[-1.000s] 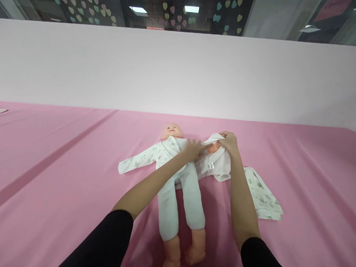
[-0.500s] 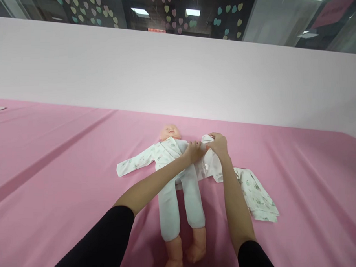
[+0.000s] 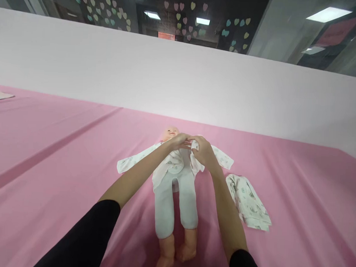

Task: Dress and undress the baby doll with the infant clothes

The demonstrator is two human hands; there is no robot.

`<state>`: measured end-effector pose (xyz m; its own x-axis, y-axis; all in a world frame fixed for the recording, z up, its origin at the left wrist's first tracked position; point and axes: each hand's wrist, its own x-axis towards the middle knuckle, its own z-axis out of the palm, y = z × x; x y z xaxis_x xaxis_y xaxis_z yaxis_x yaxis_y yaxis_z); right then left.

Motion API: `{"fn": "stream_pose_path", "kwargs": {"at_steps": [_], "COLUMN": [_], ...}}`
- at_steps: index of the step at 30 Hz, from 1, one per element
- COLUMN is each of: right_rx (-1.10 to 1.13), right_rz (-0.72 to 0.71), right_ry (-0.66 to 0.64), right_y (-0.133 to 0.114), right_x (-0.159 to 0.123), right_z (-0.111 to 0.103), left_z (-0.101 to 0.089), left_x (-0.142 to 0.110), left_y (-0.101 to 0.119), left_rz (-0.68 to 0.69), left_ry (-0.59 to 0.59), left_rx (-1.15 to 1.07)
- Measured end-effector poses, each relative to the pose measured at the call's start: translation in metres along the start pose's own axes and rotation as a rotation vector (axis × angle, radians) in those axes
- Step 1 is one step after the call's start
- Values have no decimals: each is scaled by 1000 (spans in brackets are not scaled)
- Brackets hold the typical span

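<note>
A baby doll (image 3: 164,217) lies on its back, its head away from me and its legs towards me. It wears a white printed baby top (image 3: 175,161), whose sleeves spread out to both sides. My right hand (image 3: 203,151) pinches the top's white fabric by the doll's shoulder on the right. Close beside it, my left hand (image 3: 180,142) is over the upper chest with fingers stretched out and slightly apart. Both forearms cross over the doll, and the hands hide its shoulder on that side.
Folded printed baby clothing (image 3: 250,203) lies right of the doll on the pink sheet (image 3: 76,164). Another pale cloth (image 3: 1,95) is at the far left edge. A white wall (image 3: 157,77) rises behind, with dark glass above.
Both hands have moved left, from the doll's arm to its shoulder. The right sleeve, bunched before, now stretches outwards. The top's front flap hangs more open, and the view has tilted.
</note>
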<state>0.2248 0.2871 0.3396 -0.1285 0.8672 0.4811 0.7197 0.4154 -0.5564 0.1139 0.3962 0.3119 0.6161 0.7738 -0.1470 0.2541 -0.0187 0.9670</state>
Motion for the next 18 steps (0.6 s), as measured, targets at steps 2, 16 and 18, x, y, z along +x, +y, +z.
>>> {"fn": "stream_pose_path", "kwargs": {"at_steps": [2, 16, 18], "right_rx": [9, 157, 164], "right_rz": [-35, -36, 63], "right_ry": [-118, -580, -515], "right_y": [-8, -21, -12], "right_x": [-4, -27, -19], "right_z": [6, 12, 4], "left_z": [-8, -55, -60], "left_x": [-9, -56, -63], "left_y": [5, -22, -34], "left_rz": [-42, 69, 37], "left_ry": [-50, 321, 441], "left_rx": [-69, 583, 660]}}
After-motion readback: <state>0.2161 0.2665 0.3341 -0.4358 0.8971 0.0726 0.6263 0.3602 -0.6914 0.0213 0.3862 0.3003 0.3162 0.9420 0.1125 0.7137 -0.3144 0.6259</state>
